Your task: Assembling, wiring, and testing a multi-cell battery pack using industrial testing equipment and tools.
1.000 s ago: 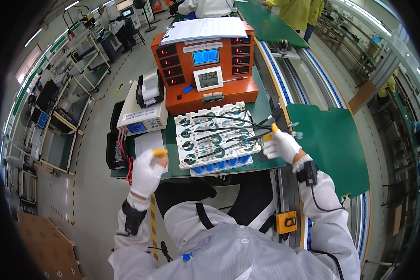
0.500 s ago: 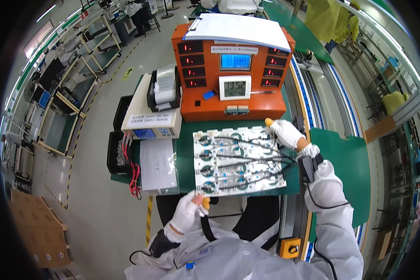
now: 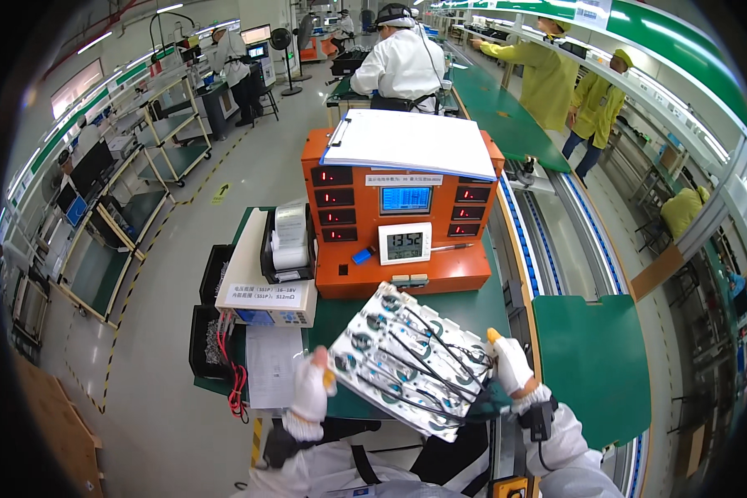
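Observation:
A white panel with round openings and several black cables across it is turned aslant, its near end overhanging the bench's front edge. My left hand, in a white glove with bare or yellow-covered fingertips, is closed at the panel's left corner and slightly blurred. At the right corner, my right hand grips the panel's edge, with a yellow-tipped finger pointing up. Its other fingers are partly hidden. Behind the panel stands an orange box with red digit displays and a small blue screen.
A clipboard lies on the orange box, and a white clock stands before it. To the left are a meter, red leads and black bins. A roller conveyor and green board lie right. A co-worker sits ahead.
The panel has gone from lying square on the bench to a slanted position, its right end swung nearer me. Both hands have moved with it. The head view has tilted up.

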The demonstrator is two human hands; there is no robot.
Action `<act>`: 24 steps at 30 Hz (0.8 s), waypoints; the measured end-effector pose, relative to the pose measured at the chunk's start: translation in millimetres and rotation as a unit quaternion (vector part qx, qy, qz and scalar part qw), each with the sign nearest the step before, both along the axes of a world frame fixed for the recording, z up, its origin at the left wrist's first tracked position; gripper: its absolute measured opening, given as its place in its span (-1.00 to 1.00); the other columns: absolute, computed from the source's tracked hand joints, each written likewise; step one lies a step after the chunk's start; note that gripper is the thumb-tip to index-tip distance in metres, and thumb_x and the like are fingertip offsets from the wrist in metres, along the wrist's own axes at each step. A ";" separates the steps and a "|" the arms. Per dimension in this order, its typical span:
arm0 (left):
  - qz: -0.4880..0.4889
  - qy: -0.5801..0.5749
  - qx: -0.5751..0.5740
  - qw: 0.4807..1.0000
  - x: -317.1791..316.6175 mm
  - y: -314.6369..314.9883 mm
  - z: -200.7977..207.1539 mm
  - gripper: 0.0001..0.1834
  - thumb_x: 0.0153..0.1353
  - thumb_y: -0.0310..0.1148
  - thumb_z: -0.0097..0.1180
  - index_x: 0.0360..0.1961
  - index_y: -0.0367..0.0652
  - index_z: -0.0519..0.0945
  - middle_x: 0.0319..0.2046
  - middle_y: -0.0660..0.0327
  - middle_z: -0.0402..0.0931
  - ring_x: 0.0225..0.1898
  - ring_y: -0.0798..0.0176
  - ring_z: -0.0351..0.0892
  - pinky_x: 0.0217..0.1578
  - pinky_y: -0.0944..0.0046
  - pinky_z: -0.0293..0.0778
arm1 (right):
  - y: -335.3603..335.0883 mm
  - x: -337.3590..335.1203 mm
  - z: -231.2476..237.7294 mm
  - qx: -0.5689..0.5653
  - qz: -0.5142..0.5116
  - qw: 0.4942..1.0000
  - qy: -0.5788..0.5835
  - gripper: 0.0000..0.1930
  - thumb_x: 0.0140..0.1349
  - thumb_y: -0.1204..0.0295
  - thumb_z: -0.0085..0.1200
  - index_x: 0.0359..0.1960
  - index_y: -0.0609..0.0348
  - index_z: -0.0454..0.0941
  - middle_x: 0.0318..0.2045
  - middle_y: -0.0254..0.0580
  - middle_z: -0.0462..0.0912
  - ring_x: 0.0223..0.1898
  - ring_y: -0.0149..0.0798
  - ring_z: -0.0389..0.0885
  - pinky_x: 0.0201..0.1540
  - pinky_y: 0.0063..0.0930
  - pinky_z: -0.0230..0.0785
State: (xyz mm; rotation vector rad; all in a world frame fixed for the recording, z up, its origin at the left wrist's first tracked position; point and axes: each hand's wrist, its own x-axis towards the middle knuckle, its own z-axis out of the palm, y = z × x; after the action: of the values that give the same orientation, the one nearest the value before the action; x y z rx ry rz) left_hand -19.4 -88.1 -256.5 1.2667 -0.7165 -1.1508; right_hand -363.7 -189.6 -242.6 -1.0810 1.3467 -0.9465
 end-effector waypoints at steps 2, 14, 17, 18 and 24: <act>0.008 -0.011 0.000 1.000 5.3 -34.8 9.9 -0.42 0.40 0.20 -0.07 -0.62 0.00 0.41 -0.69 0.44 0.32 -0.69 0.55 0.25 -0.71 0.46 0.09 | 24.1 -8.1 -5.3 0.044 0.013 0.999 -0.028 -0.47 0.43 -0.01 -0.07 -0.61 0.12 0.49 -0.75 -0.38 0.40 -0.76 -0.45 0.32 -0.68 -0.53 0.08; -0.082 0.042 0.062 0.994 0.9 -199.2 -42.8 -0.33 0.26 0.33 -0.01 -0.68 -0.05 0.51 -0.66 0.38 0.44 -0.60 0.39 0.38 -0.52 0.31 0.28 | 100.9 9.6 -17.3 0.033 0.104 0.981 -0.160 -0.60 0.47 0.16 -0.12 -0.22 0.29 0.56 -0.50 -0.15 0.67 -0.58 -0.41 0.59 -0.49 -0.60 0.43; -0.135 -0.152 0.105 0.974 24.5 -189.1 -19.9 -0.36 0.25 0.32 0.02 -0.56 -0.08 0.56 -0.69 0.29 0.46 -0.79 0.32 0.40 -0.76 0.32 0.24 | 94.7 3.8 -22.4 0.029 0.149 0.975 -0.163 -0.67 0.46 0.24 -0.10 -0.18 0.30 0.56 -0.47 -0.15 0.68 -0.55 -0.44 0.60 -0.46 -0.62 0.46; -0.134 -0.243 0.111 0.954 17.2 -174.7 10.4 -0.35 0.26 0.31 0.01 -0.50 -0.14 0.58 -0.69 0.26 0.47 -0.75 0.32 0.46 -0.72 0.33 0.31 | 95.1 -0.7 -14.1 0.049 0.150 0.979 -0.132 -0.69 0.45 0.26 -0.07 -0.17 0.31 0.55 -0.48 -0.18 0.68 -0.55 -0.45 0.60 -0.46 -0.63 0.45; -0.126 -0.210 -0.099 0.965 16.1 -35.7 53.6 -0.62 0.41 -0.13 0.03 -0.37 -0.22 0.63 -0.53 0.27 0.57 -0.56 0.41 0.56 -0.50 0.45 0.42 | 124.5 -3.4 -14.3 0.095 0.227 0.969 -0.015 -0.64 0.39 0.20 0.08 -0.20 0.36 0.62 -0.38 -0.17 0.73 -0.42 -0.48 0.64 -0.32 -0.63 0.44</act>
State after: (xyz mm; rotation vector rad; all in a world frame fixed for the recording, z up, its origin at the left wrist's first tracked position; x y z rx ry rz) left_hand -3.4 -123.7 -202.9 1.2850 -1.3067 -0.9866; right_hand -367.1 -65.0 -256.9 -1.1535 1.0742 -0.4841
